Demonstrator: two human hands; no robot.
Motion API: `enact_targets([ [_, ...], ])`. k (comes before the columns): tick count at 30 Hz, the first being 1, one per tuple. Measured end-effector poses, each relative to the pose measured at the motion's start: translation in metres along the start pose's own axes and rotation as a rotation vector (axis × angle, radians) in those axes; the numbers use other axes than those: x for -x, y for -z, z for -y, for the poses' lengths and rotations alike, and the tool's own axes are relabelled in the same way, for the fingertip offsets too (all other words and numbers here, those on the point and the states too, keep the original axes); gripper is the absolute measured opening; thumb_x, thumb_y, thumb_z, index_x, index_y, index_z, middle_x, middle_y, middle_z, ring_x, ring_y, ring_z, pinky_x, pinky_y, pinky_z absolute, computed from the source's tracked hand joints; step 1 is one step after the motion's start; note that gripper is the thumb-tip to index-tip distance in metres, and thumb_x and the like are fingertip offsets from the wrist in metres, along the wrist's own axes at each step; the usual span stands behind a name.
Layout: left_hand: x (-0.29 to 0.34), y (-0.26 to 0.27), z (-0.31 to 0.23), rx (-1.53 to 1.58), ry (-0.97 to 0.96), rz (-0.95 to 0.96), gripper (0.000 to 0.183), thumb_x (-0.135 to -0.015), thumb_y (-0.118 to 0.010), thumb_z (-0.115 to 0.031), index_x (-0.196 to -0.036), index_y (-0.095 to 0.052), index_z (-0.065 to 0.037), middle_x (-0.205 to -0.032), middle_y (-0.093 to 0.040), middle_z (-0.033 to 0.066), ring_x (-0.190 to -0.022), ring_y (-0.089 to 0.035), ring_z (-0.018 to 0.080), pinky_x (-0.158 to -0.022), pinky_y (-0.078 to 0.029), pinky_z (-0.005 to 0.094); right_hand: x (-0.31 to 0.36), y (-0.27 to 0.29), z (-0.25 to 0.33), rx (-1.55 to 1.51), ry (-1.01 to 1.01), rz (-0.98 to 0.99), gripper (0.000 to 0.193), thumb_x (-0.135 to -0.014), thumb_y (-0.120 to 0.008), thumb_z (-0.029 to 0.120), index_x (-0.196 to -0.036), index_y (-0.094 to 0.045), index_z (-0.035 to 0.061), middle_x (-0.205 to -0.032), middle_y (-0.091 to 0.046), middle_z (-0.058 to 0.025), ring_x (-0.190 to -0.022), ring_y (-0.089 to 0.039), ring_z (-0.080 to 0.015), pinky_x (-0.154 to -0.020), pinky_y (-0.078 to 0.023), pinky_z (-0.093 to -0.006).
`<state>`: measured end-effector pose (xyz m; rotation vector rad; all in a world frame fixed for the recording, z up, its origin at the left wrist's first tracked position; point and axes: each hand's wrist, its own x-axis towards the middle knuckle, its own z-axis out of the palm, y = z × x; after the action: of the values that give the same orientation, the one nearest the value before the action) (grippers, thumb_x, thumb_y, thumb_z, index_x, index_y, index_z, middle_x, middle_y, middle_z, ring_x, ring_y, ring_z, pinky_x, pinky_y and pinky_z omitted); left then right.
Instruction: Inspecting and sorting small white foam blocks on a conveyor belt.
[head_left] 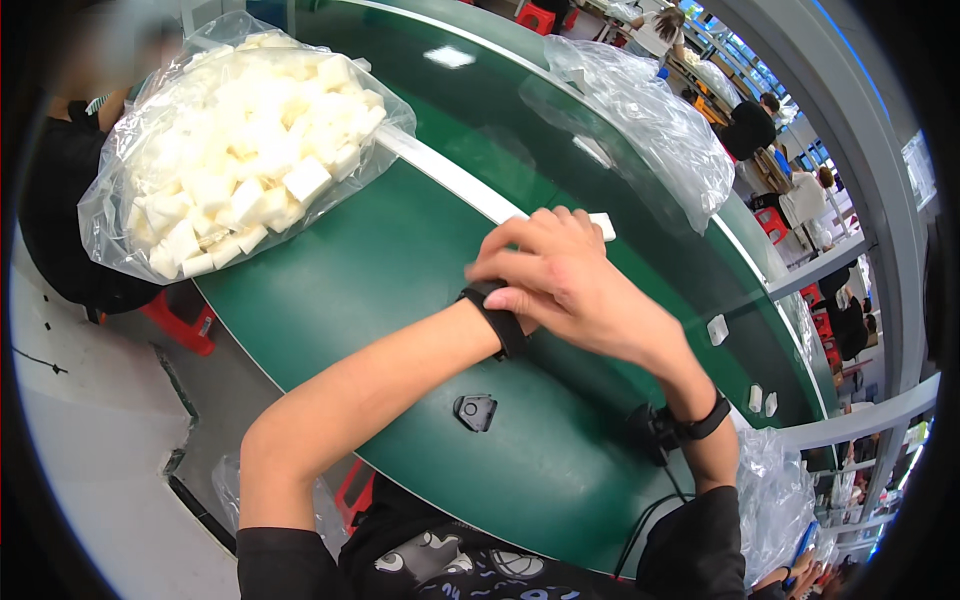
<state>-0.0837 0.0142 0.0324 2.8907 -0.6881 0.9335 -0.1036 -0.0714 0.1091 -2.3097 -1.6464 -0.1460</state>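
Over the middle of the green table, my right hand reaches across my left wrist. Its thumb and curled fingers close at the black wrist strap there. My left hand is almost wholly covered by the right one, so its fingers do not show. A second black strap circles my right wrist and carries a small black device with a cable. On the tabletop below my left forearm lies a small black plastic mount. A white block shows just past my right hand.
A large clear bag of white foam blocks sits at the far left, next to a person in black. A white divider strip crosses the table. Small white pieces and a clear plastic bag lie beyond. A red stool stands below.
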Motion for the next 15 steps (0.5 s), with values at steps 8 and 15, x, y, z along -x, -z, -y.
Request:
enact_targets([
  [8,-0.006,-0.012,-0.032,-0.046,-0.066,-0.078,0.015,-0.076,-0.065,-0.019,-0.076,-0.058,-0.006,-0.071,-0.055,0.0074,-0.066,-0.056,0.0204,-0.055,-0.044,0.0329,-0.020,-0.026,-0.016,-0.014,-0.060,0.007,0.014,-0.090,-0.063,0.021,-0.082,-0.065,0.0092,-0.086,-0.063,-0.0070,-0.077,-0.061,-0.0297,-0.066,-0.045,-0.0423],
  [15,-0.005,-0.028,-0.040,-0.021,0.013,-0.302,0.017,-0.078,-0.063,-0.022,-0.077,-0.057,-0.005,-0.069,-0.053,0.0083,-0.066,-0.055,0.0217,-0.057,-0.044,0.0351,-0.035,-0.035,-0.024,0.059,-0.244,0.083,0.013,-0.091,-0.061,0.016,-0.086,-0.064,0.0044,-0.091,-0.067,-0.0094,-0.083,-0.066,-0.0337,-0.068,-0.052,-0.0459],
])
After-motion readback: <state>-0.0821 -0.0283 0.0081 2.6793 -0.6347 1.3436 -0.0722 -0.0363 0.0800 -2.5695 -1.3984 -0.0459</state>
